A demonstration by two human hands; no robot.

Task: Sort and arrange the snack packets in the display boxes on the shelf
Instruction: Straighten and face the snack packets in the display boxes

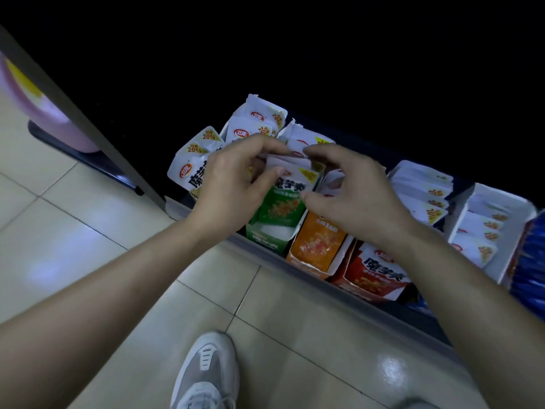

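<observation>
A green snack packet (287, 184) stands upright in the green display box (265, 237) on the low shelf. My left hand (233, 184) pinches its top left corner and my right hand (351, 196) pinches its top right corner and side. Behind it more white-topped packets (256, 125) stand in rows. To the right sit an orange display box (317, 246) and a red display box (374, 276), each with packets.
Loose white packets (193, 160) lean at the left of the green box. Further right stand rows of white packets (424, 190) and a white box (495, 231). The shelf's front edge (348, 293) runs diagonally. Tiled floor and my grey shoe (206, 373) lie below.
</observation>
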